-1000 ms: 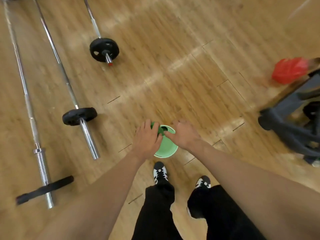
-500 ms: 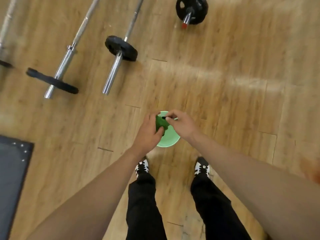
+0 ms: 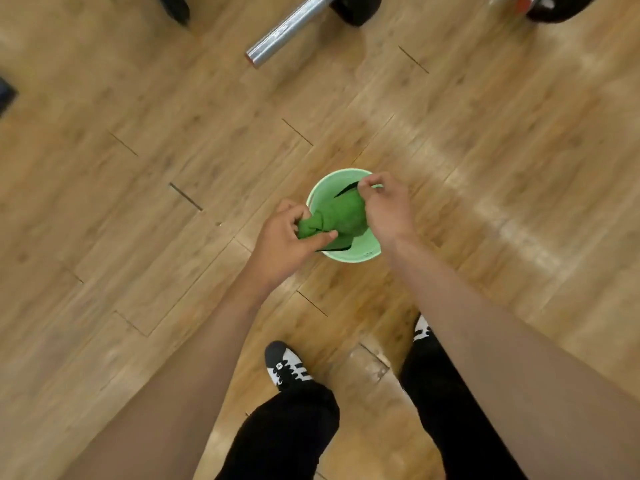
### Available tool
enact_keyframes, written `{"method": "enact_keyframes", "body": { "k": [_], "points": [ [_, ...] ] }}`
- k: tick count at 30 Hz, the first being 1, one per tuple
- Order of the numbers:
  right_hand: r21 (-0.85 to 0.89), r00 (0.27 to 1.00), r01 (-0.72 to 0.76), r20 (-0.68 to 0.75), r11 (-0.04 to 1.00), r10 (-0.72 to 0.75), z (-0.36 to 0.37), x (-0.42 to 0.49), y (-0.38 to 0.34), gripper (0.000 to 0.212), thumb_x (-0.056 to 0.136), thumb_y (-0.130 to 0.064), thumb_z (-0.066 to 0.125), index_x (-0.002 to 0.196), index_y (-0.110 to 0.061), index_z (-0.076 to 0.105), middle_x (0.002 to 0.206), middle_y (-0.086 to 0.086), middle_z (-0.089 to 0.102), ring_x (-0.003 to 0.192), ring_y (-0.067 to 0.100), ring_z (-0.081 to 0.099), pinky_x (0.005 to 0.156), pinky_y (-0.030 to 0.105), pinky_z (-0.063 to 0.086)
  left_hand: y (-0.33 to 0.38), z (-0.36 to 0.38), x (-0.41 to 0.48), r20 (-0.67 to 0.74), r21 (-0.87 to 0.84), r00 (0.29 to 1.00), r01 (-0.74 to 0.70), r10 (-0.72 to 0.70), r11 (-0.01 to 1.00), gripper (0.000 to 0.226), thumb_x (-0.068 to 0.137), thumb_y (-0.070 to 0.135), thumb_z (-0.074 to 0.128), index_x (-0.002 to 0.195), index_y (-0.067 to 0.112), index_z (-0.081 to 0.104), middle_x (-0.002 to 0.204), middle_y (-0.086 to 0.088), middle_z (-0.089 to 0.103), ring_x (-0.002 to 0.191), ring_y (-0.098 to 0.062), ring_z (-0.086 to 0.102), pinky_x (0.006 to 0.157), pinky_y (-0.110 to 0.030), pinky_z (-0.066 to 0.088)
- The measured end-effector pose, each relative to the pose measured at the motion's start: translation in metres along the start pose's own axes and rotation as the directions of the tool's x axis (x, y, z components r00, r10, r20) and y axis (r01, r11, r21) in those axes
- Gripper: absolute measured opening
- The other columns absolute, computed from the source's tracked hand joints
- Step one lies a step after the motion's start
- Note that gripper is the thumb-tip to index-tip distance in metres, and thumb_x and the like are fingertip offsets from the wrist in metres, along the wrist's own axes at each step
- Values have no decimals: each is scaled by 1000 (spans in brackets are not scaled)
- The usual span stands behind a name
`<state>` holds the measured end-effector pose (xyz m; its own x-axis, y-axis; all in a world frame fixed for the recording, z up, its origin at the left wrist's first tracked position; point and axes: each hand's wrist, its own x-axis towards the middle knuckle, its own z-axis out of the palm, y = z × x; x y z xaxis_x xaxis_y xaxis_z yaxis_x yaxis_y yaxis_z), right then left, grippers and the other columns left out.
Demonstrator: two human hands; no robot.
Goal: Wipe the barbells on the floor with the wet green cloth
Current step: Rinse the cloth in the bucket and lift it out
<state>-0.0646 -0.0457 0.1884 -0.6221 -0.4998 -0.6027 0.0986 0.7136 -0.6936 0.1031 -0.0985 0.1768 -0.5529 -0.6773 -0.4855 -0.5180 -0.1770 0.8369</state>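
Both hands [image 3: 289,242] [image 3: 386,209] on green cloth [image 3: 334,218] — over bucket [image 3: 349,256]

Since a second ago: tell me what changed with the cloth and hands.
The cloth has come further out of the bucket and now stretches between the hands: the left hand grips its bunched end, the right hand pinches the other. The view swung; the barbells now sit cut off at the top edge. Both hands stayed on the cloth, the bucket on the floor.
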Motion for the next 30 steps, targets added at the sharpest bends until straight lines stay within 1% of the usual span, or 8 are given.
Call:
{"method": "enact_keyframes", "body": {
  "k": [4, 7, 10, 13, 16, 19, 24, 30],
  "points": [
    [101, 973, 27, 224, 995, -49, 2, 27, 36, 11, 93, -42, 64, 87, -34, 67, 108, 13, 69, 104, 35, 64, 96, 52, 52, -30, 7, 16, 130, -267, 985, 144, -112, 953, 32, 95, 32, 73, 74, 19, 53, 72, 8, 55, 65, -6, 54, 59, -20, 41],
    [146, 933, 70, 341, 987, -117, -4, 61, 65, 13, 97, -37, 65, 85, -34, 65, 97, 10, 68, 89, 27, 60, 80, 46, 46, -64, 22, 41, 299, -476, 937, 310, -180, 823, 22, 103, 33, 59, 85, 20, 59, 83, 4, 64, 81, -11, 63, 70, -24, 49],
    [39, 885, 167, 434, 985, -167, -6, 100, 88, 14, 107, -30, 56, 94, -27, 60, 88, 1, 69, 79, 15, 63, 71, 36, 48, -101, 39, 73, 291, -365, 945, 255, -150, 896, 27, 93, 13, 72, 79, 20, 49, 77, 4, 61, 72, -11, 57, 62, -25, 43],
    [-123, 825, 323, 523, 938, -215, -6, 144, 90, 16, 108, -31, 55, 94, -27, 60, 77, -6, 65, 66, 8, 58, 61, 26, 43, -120, 34, 110, 266, -343, 955, 220, -130, 913, 39, 83, -9, 75, 106, 14, 54, 93, -8, 79, 79, -22, 74, 71, -32, 61],
    [-185, 749, 422, 623, 887, -226, -3, 187, 66, 17, 108, -34, 53, 96, -25, 61, 68, -13, 62, 58, 2, 55, 53, 19, 41, -119, 14, 151, 381, -211, 916, 222, -129, 952, 76, 66, 10, 93, 132, 16, 55, 112, -16, 77, 105, -31, 75, 101, -49, 52],
    [-229, 680, 546, 683, 806, -266, 0, 222, 42, 17, 104, -36, 59, 101, -20, 66, 78, -11, 65, 65, -1, 59, 56, 17, 46, -114, -4, 186, 453, 10, 890, 57, -55, 998, 55, 68, 18, 88, 120, 8, 74, 116, -11, 77, 105, -20, 75, 99, -35, 57],
    [-187, 489, 583, 858, 790, -158, -6, 259, 29, 41, 85, -14, 67, 125, -4, 68, 117, 10, 77, 104, 17, 74, 92, 27, 60, -117, -28, 219, 424, -350, 882, -49, 204, 936, 59, 63, 29, 97, 118, 15, 79, 119, -8, 77, 106, -17, 75, 88, -28, 59],
    [-15, 544, 634, 719, 773, -433, -8, 270, 24, 32, 97, -25, 60, 122, -5, 64, 119, 13, 74, 106, 26, 72, 94, 40, 61, -116, -41, 221, 360, -320, 927, 20, 102, 947, 107, 43, 21, 107, 140, 8, 62, 136, -17, 68, 109, -26, 74, 83, -36, 64]
  ]
}}
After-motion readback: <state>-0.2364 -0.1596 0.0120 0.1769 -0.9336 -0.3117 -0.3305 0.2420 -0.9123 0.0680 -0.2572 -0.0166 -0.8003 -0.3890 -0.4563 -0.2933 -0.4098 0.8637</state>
